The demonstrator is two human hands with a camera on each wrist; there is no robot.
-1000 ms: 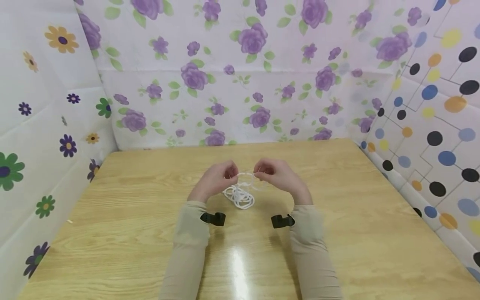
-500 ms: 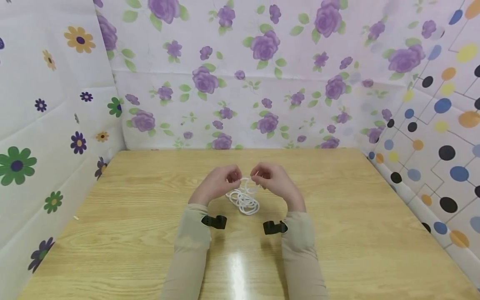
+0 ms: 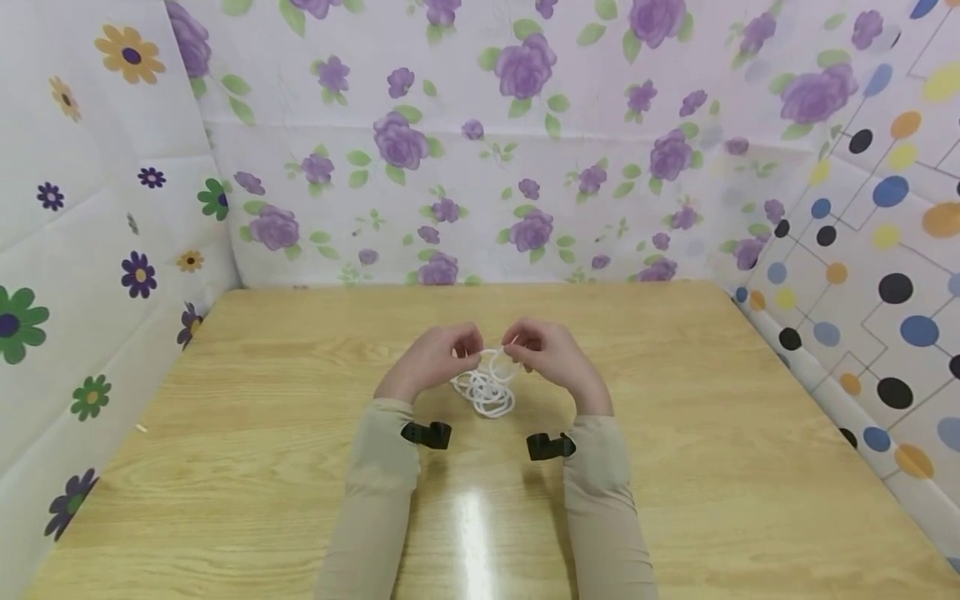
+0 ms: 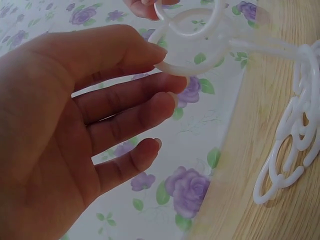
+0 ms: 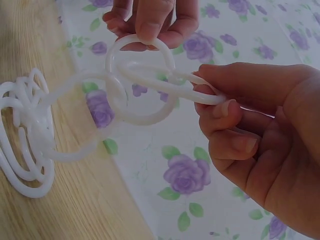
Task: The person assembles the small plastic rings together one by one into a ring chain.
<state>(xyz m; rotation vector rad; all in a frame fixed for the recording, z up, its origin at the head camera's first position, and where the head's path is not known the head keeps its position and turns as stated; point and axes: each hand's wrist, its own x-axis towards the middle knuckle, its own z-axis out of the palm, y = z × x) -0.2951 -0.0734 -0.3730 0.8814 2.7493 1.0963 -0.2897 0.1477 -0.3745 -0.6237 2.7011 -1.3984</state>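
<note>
My left hand (image 3: 430, 360) pinches a white plastic ring (image 4: 182, 69) between thumb and index finger, its other fingers spread below. Facing it, my right hand (image 3: 557, 360) holds another white ring (image 5: 160, 87) between thumb and fingertips. In the right wrist view this second ring passes through the left hand's ring. A further white link (image 5: 75, 156) hooks onto the left hand's ring and leads down to a heap of white plastic chain links (image 3: 491, 400) on the table. Both held rings are raised just beyond the heap.
The wooden table (image 3: 285, 500) is enclosed by a purple-flowered sheet (image 3: 465, 200) behind, a flower-print sheet on the left and a dotted sheet (image 3: 855, 308) on the right. A small pale scrap (image 3: 141, 428) lies at the left edge. Black wrist cameras (image 3: 427, 434) sit on both sleeves.
The right hand has moved left, closer to the left hand, narrowing the gap between the held rings. The head view has shifted slightly. Over the last half second the hands barely move.
</note>
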